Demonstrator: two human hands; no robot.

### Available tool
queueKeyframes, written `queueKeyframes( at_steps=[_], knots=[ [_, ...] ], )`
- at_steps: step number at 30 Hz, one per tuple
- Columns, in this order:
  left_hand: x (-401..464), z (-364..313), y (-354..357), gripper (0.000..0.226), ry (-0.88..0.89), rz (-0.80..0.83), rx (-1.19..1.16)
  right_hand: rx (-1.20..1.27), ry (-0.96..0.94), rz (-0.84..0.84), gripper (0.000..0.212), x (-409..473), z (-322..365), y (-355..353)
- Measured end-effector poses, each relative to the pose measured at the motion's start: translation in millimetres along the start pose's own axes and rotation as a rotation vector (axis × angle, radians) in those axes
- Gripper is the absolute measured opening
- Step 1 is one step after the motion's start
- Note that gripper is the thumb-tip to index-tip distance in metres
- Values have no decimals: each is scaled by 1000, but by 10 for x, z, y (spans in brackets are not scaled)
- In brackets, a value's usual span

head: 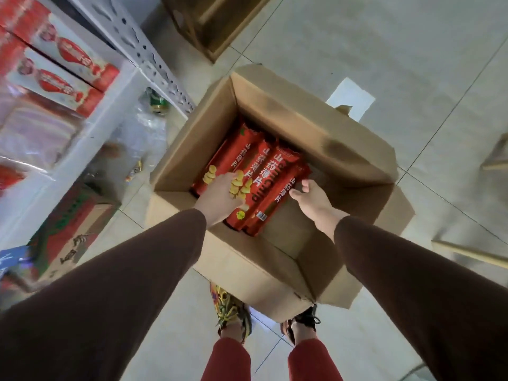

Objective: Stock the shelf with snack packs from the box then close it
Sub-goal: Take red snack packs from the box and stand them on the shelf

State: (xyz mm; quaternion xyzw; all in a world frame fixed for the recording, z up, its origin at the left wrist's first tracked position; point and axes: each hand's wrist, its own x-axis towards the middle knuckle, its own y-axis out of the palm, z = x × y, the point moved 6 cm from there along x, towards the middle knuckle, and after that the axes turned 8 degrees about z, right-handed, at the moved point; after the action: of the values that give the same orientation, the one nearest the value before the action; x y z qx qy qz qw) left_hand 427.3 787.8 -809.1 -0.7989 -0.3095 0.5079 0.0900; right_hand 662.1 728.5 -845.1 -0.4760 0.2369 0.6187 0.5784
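Both hands [217, 196] in box [277, 111]; right side bare beside packs [264, 177].

The left hand [217, 196] hides the ends of the snack packs [264, 171]; the shelf [90, 127] goods are blurred and cut off.

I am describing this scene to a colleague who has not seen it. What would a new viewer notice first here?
First, the open brown cardboard box on the tiled floor in the middle, with bright red snack packs lying side by side inside. Both hands reach into it from dark brown sleeves: the left hand rests on the packs, the right hand touches the rightmost pack's edge. At the left stands a white metal shelf holding red and white cartons.
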Motion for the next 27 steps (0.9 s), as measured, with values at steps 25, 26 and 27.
queueKeyframes(
  at_steps=[25,26,27],
  knots=[
    [1742,937,966,80,-92,131,182,475,184,-311,67,2012,-1028,917],
    [1733,957,957,80,-95,111,193,467,188,-313,74,2028,-1028,922],
    [1713,971,944,80,-98,89,200,460,194,-310,83,2064,-1038,941]
  ],
)
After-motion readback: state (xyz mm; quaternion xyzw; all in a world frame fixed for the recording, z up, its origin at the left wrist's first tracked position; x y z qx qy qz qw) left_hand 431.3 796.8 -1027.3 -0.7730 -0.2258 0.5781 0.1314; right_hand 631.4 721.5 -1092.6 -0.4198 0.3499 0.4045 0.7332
